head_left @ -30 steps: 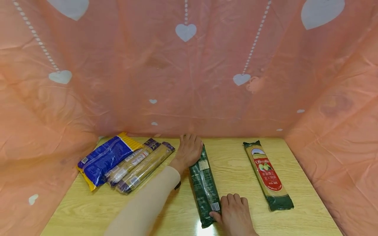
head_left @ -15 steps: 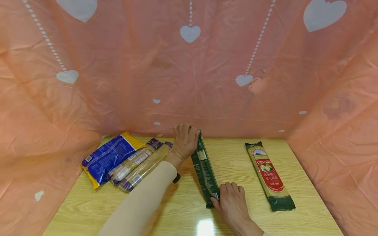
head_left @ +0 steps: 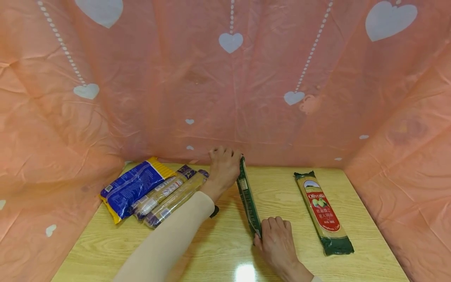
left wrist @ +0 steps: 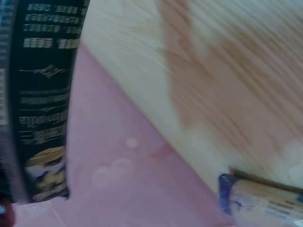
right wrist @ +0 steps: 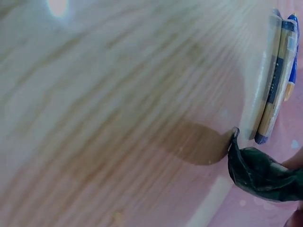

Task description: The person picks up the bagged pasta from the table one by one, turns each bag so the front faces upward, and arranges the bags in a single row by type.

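Your head view looks forward and down from the near edge of the wooden table (head_left: 282, 196) toward the far pink curtain (head_left: 225, 98), taking in the whole top. Your left wrist view sits very close at the far edge, your right wrist view low over the boards facing left. All three share the dark green pasta packet (head_left: 248, 199) (left wrist: 40, 94) (right wrist: 260, 175).

Bare table (head_left: 282, 196) lies open between the dark green packet (head_left: 248, 201), held on edge by both hands, and the red-labelled packet (head_left: 322, 209) to its right. To the left, the blue bag (head_left: 132, 188) and two spaghetti packets (head_left: 169, 197) crowd the far-left corner. The pink sheet (head_left: 225, 98) closes the far, left and right sides.
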`<state>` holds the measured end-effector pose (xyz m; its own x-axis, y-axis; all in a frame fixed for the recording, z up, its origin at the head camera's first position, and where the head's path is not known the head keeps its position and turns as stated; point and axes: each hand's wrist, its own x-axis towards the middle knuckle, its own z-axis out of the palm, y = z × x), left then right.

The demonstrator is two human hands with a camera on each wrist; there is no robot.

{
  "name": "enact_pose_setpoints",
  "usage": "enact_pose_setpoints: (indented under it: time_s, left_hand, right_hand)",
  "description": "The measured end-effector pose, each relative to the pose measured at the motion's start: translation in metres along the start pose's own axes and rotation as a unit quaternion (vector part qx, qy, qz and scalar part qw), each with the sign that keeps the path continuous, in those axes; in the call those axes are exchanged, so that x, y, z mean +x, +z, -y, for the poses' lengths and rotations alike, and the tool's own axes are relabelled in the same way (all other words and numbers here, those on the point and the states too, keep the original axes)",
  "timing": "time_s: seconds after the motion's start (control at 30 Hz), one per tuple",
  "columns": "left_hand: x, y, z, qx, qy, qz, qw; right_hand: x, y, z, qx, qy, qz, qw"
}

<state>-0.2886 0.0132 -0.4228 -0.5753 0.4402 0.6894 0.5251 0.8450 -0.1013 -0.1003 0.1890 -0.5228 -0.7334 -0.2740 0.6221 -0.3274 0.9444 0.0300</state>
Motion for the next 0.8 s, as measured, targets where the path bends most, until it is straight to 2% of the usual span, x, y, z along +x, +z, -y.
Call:
enact_pose_setpoints:
  time_s: [0.1, 0.3, 0.4, 0.47, 0.67, 0.8]
  left_hand:
    - [0.005, -0.002, -0.004, 0.006, -0.003, 0.019, 0.9998]
    - [0.010, -0.008, -0.009, -0.010, -0.029, 0.091, 0.9954]
    - [0.010, -0.009, -0.010, -0.002, -0.027, 0.099, 0.9947]
    - [0.009, -0.008, -0.010, -0.004, -0.023, 0.089, 0.9957]
    - [0.006, -0.007, -0.011, -0.037, -0.002, 0.020, 0.9991]
    - [0.006, -0.009, -0.012, -0.063, 0.004, -0.011, 0.9979]
  right_hand:
    - [-0.002, 0.000, 0.002, 0.002, -0.006, -0.004, 1.0000]
    - [-0.003, 0.004, 0.006, 0.001, -0.007, -0.009, 0.9999]
    - [-0.002, 0.006, 0.010, -0.003, -0.003, -0.012, 0.9999]
    - [-0.001, 0.007, 0.013, -0.010, -0.002, -0.020, 0.9997]
    - [0.002, 0.007, 0.022, -0.054, -0.008, -0.041, 0.9977]
    - [0.002, 0.003, 0.025, -0.047, -0.026, -0.037, 0.9978]
